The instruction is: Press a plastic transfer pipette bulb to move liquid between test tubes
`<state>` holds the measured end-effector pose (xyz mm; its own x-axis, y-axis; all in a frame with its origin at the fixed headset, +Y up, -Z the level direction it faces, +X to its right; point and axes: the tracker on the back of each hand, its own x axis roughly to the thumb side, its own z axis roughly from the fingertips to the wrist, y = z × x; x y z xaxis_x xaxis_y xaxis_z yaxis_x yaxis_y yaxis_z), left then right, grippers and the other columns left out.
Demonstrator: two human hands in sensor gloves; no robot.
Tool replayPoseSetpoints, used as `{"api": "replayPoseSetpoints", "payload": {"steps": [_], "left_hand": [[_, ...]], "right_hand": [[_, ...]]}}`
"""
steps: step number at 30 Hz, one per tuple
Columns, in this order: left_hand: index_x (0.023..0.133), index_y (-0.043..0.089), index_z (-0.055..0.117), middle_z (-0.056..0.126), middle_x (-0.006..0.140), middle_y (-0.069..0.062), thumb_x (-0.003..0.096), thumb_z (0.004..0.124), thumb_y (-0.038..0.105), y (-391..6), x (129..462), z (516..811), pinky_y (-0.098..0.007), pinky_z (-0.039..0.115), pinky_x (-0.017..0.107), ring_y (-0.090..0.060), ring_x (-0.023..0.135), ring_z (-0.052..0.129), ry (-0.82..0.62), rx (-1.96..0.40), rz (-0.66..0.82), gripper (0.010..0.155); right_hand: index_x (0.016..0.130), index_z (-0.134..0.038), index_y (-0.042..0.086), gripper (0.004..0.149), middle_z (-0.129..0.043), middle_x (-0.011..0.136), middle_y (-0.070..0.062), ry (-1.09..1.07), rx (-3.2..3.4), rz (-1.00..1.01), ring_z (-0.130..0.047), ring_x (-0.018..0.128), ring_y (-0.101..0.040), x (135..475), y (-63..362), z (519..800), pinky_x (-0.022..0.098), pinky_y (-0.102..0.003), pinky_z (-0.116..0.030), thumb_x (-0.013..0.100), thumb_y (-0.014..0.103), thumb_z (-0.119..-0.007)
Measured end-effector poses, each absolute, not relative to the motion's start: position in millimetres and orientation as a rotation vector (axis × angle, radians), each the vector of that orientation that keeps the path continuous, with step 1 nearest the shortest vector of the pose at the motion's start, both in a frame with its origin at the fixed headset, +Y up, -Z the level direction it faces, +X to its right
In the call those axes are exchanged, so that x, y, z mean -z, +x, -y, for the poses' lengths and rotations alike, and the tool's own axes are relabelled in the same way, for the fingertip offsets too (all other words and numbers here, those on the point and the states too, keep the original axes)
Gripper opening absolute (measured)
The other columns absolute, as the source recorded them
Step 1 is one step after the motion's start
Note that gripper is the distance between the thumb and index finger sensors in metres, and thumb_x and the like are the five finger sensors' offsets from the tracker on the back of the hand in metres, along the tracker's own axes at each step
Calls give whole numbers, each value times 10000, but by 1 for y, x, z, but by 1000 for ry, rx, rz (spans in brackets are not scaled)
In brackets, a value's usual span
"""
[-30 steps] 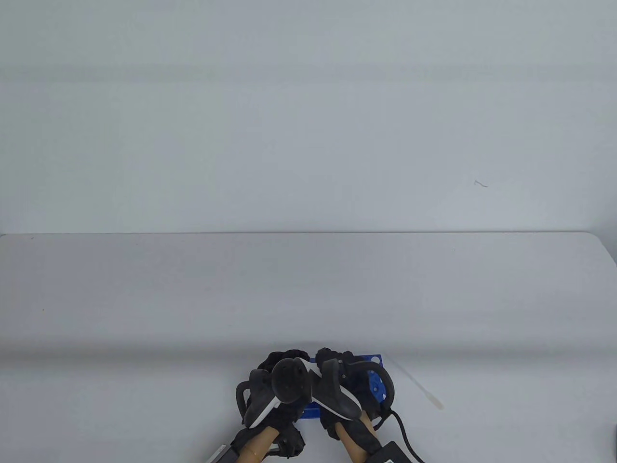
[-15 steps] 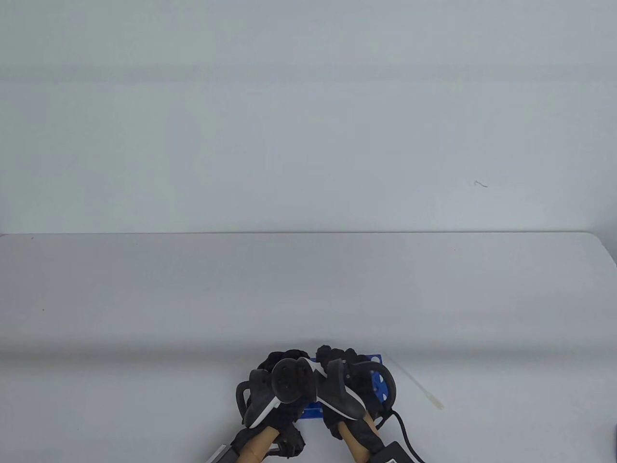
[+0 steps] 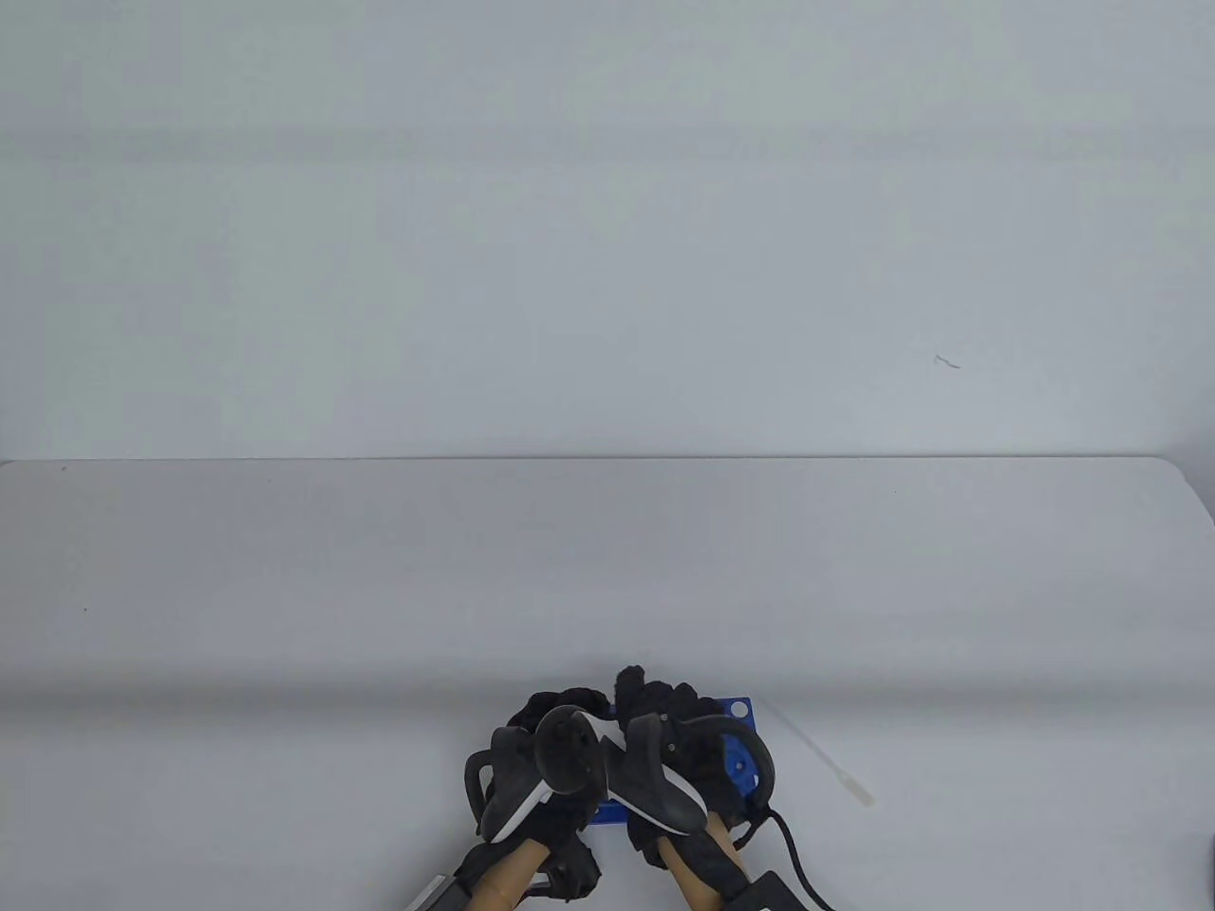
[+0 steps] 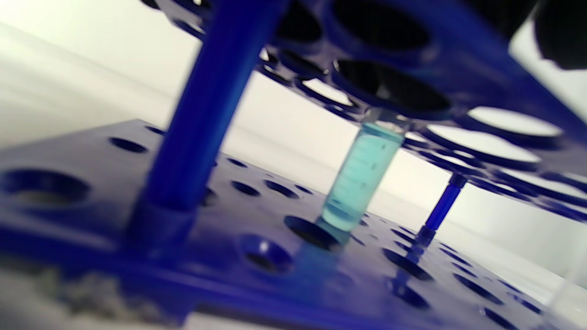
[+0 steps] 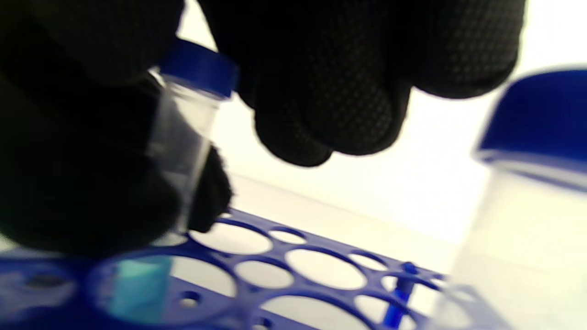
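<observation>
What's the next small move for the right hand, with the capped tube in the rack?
Probably twist off the blue cap. The right hand grips the top of the tube of teal liquid, which stands in the blue rack still capped, while the pipette lies untouched on the table. Liquid cannot be drawn until it is open.

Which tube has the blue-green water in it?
The tube the right hand holds over the blue rack; its lower part shows turquoise liquid. The other capped tube at right looks clear.
</observation>
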<state>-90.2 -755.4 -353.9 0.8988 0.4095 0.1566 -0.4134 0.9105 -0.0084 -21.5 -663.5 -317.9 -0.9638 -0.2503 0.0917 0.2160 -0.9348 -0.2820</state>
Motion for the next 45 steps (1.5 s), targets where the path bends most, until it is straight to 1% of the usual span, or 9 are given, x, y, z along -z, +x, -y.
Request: {"api": "replayPoseSetpoints", "payload": {"steps": [2,7,14,19,23,27,33,37,45], "left_hand": [[859,492,758,575,1059,154,369,765,588,-90,354,755,-483,401,798,-166,971,455,25,-426,157,500],[859,492,758,577,1058,152,370,765,587,-90,354,755,-484,402,797,-167,971,456,26,-425,157,499],[859,492,758,578,1058,152,369,765,586,-90,354,756,-483,402,798,-166,971,456,26,-425,157,499],[862,494,753,575,1060,153,371,763,586,-90,354,756,-483,401,799,-167,972,455,27,-423,157,500],[869,496,745,570,1064,152,375,755,589,-90,353,755,-484,400,801,-168,975,453,29,-415,160,503],[871,497,743,569,1064,151,376,753,588,-90,353,755,-484,400,801,-168,975,452,29,-413,160,503],[870,500,742,568,1065,153,375,751,590,-90,353,756,-483,398,802,-165,975,451,30,-412,160,502],[874,500,737,565,1067,151,378,749,591,-90,353,756,-483,397,803,-167,977,448,30,-410,160,505],[880,502,730,559,1069,152,381,744,591,-90,352,756,-482,394,804,-166,978,443,28,-409,162,507]], "right_hand": [[798,-890,197,572,-1073,541,13,-228,2922,-356,-1002,330,-149,319,-20,662,356,-411,-835,317,483,-775],[828,-869,211,526,-1052,666,-50,-300,2947,-320,-991,405,-172,325,-12,659,397,-430,-816,334,386,-823],[835,-858,246,518,-1036,714,-38,-310,3016,-385,-988,446,-170,329,-4,647,423,-427,-811,335,376,-823],[823,-875,212,525,-1059,664,-38,-234,3184,-564,-1001,413,-171,321,32,606,398,-426,-822,333,392,-819],[807,-893,190,527,-1072,612,-35,-35,3251,-696,-1007,385,-168,309,91,583,380,-423,-829,333,409,-818],[789,-908,176,533,-1072,546,-19,209,3312,-629,-1008,366,-163,323,141,608,368,-417,-834,327,427,-820],[803,-894,180,528,-1064,575,-40,428,3319,-223,-1003,387,-172,351,171,669,375,-420,-827,332,408,-826],[822,-873,205,524,-1050,636,-54,439,3208,21,-998,429,-177,360,171,699,394,-421,-820,332,385,-834],[800,-880,223,523,-1029,639,-33,320,3068,309,-990,450,-159,370,163,743,410,-411,-819,306,395,-849]]}}
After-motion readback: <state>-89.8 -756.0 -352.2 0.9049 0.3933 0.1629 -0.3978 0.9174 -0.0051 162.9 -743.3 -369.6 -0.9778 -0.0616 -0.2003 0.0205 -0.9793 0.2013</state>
